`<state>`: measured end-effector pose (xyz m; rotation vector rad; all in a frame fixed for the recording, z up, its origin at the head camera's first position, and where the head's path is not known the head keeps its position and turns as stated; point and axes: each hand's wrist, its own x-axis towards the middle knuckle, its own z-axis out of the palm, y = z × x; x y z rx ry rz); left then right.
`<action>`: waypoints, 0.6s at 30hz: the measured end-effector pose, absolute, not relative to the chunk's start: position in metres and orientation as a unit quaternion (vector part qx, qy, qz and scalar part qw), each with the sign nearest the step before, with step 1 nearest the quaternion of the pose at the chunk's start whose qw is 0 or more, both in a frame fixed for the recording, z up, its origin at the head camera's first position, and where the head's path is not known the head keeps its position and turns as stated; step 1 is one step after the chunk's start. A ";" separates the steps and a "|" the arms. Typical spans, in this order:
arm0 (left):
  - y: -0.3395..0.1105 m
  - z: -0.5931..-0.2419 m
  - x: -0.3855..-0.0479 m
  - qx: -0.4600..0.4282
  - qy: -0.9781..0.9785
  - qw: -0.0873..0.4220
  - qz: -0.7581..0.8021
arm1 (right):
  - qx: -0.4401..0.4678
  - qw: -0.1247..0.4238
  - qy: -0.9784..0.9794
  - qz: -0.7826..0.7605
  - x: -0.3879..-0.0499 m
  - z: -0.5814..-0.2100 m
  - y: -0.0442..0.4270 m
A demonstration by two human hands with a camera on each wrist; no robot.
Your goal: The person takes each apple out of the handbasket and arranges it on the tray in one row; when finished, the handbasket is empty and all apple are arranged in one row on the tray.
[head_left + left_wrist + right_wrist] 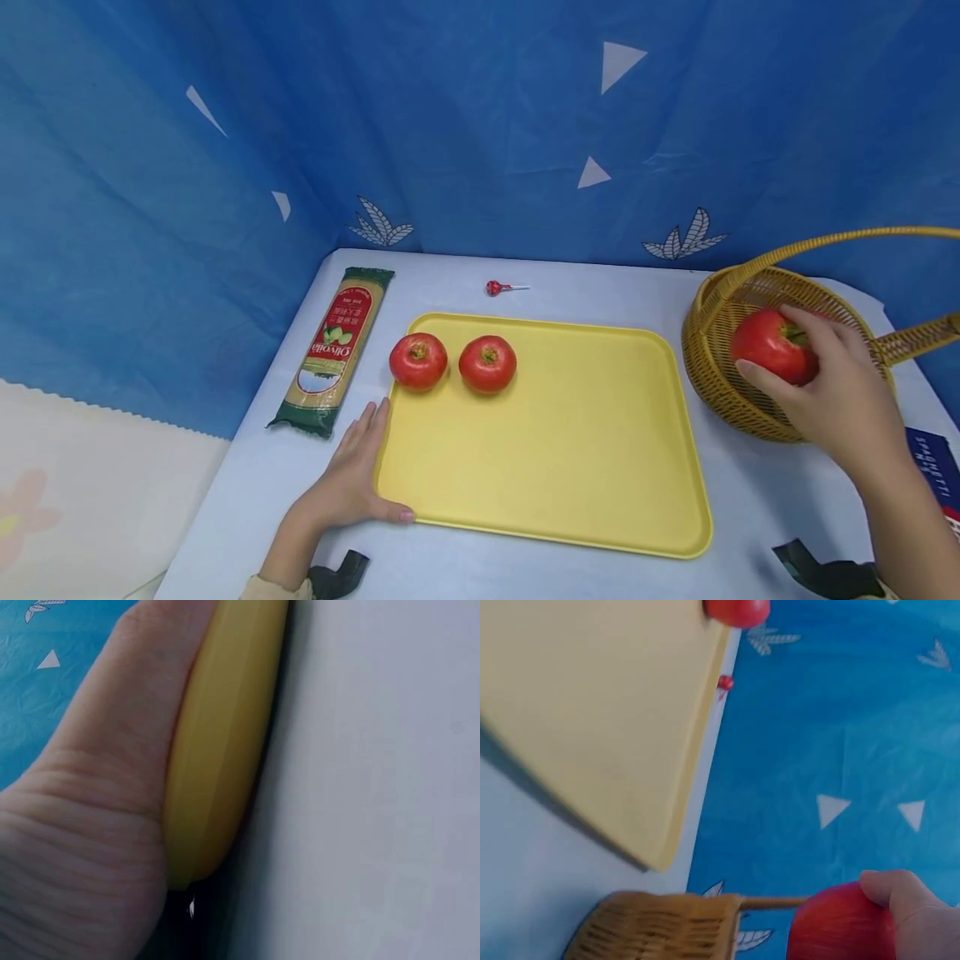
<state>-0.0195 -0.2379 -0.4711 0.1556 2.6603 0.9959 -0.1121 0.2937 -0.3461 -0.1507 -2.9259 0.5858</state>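
My right hand [843,392] grips a red apple [774,343] between thumb and fingers, over the opening of a wicker basket [708,379] at the right. In the right wrist view, the thumb presses on the side of that apple [840,926]. On the yellow tray [570,442], two more red apples sit at the far left corner, the left apple [418,362] close to the rim and the other apple [487,364] beside it. My left hand [348,479] rests against the tray's near left corner, fingers extended along the left edge and thumb at the front edge.
A pasta packet [333,350] lies left of the tray. Behind the tray is a small red lollipop [495,288]. The basket's tall handle [832,240] arches above it to the right. A dark blue spaghetti pack [933,467] lies at the right edge, partly hidden by my forearm.
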 end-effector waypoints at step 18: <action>-0.239 -0.472 -0.018 0.058 0.923 0.146 0.350 | 0.124 0.045 -0.958 0.255 -0.116 -0.354 0.198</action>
